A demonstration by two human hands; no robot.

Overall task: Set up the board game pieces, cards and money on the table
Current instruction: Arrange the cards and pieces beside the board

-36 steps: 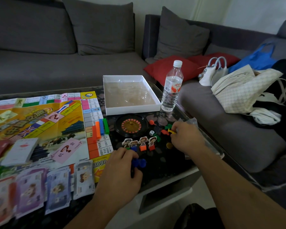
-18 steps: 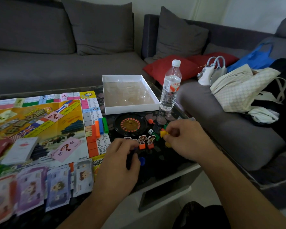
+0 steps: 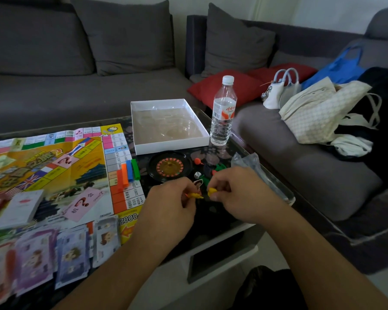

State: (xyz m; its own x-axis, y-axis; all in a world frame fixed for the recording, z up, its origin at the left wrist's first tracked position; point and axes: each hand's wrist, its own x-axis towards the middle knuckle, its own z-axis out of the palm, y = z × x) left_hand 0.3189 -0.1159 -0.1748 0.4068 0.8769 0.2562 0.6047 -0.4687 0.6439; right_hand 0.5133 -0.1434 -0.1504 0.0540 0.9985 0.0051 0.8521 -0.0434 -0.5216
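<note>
Both hands meet over the dark table [image 3: 213, 220] just in front of the roulette wheel [image 3: 169, 167]: left hand [image 3: 173, 203] pinches a small yellow-orange piece [image 3: 194, 195] at its fingertips, right hand [image 3: 238, 193] pinches a yellow piece [image 3: 211, 191], held close together, likely to join a token to its base. Loose bits (die [image 3: 197, 175], red and green pieces [image 3: 220, 167]) sit clustered right of the wheel, within reach for sorting. Board [image 3: 54, 166] lies flat to the left with card deck [image 3: 18, 208] on it, money [image 3: 54, 253] fanned along the near edge, empty box [image 3: 168, 124] parked behind.
</note>
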